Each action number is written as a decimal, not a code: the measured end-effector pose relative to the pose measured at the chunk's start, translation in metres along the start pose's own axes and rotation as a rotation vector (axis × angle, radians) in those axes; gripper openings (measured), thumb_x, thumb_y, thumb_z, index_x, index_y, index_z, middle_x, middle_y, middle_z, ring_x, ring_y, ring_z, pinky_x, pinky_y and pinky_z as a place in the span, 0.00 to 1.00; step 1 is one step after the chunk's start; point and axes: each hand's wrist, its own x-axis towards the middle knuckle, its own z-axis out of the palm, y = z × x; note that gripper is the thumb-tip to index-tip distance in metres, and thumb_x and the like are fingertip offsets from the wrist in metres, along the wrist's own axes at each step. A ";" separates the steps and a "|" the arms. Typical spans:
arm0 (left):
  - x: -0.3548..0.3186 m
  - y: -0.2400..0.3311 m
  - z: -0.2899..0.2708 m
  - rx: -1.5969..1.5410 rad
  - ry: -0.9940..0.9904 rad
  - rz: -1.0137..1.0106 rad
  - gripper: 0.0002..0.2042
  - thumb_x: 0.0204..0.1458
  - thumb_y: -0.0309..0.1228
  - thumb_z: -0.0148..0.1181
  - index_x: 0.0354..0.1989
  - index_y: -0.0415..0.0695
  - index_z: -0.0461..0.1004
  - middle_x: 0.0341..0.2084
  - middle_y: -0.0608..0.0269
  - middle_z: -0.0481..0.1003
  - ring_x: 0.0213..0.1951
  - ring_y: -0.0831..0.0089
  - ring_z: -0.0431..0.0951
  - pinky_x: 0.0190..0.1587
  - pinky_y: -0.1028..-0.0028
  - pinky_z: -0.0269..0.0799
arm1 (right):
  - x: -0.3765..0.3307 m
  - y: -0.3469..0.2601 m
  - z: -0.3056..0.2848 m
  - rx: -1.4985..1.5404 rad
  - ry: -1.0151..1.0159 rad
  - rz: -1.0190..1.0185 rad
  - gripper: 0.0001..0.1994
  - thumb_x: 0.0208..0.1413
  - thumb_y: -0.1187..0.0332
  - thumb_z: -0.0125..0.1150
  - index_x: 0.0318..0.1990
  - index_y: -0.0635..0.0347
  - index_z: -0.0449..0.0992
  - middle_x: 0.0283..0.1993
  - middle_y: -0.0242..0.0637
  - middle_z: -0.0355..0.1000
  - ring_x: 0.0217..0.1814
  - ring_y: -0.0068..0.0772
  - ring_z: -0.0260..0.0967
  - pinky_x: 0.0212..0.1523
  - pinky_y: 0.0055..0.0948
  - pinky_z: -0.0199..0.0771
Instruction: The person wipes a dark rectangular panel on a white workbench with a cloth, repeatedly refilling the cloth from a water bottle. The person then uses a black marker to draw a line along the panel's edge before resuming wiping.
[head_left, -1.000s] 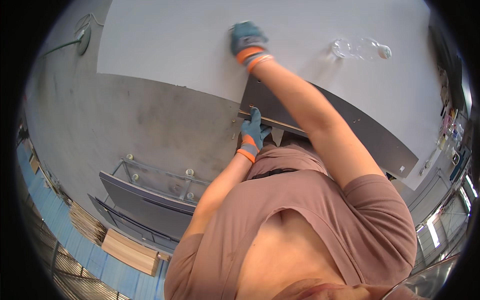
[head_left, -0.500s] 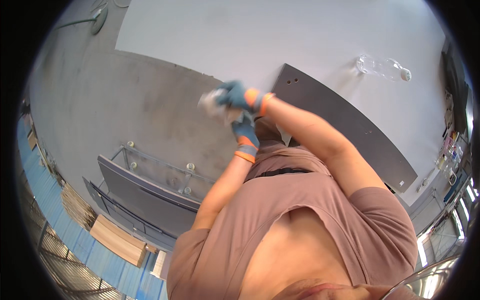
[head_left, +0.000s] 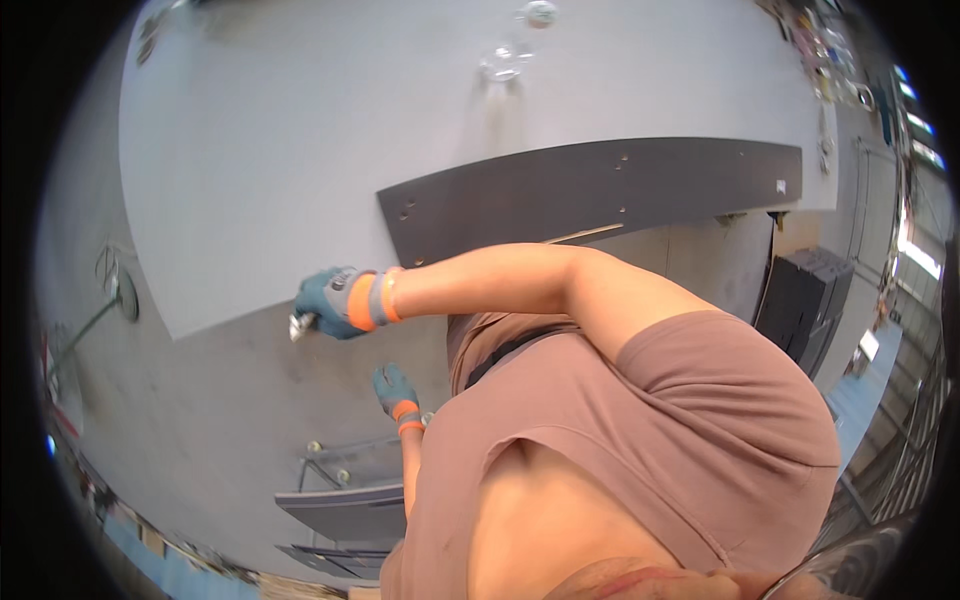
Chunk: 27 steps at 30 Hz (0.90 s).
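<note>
My right hand (head_left: pixel 338 302), in a blue-grey glove with an orange cuff, reaches across to the left at the near edge of a pale grey tabletop (head_left: pixel 270 200). It is closed around a crumpled whitish cloth (head_left: pixel 299 326), and only a bit of the cloth shows below the fingers. Lower down, near my body, my left hand (head_left: pixel 394 388) hangs over the floor in a matching glove. Its fingers look apart and hold nothing visible. To the right of my right hand, a long dark grey panel (head_left: pixel 560 190) with small holes and a curved far edge lies on the tabletop.
A clear plastic bottle (head_left: pixel 505 63) lies on the table beyond the panel. At lower left stands a wheeled metal rack (head_left: pixel 345 510) with dark panels. Dark stacked pieces (head_left: pixel 805 300) are at the right. A round-based stand (head_left: pixel 127 297) is at the left.
Both hands were together on the cloth; now they are apart. The right has carried the cloth left to the table edge, and the left has let go. My view has turned.
</note>
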 end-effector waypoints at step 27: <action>-0.090 0.293 0.056 -0.977 -0.325 -0.391 0.21 0.58 0.47 0.70 0.56 0.52 0.78 0.54 0.67 0.80 0.55 0.64 0.79 0.58 0.58 0.77 | -0.657 0.160 -0.216 -1.297 0.698 0.535 0.34 0.46 0.63 0.69 0.65 0.51 0.73 0.69 0.45 0.68 0.72 0.54 0.64 0.74 0.57 0.56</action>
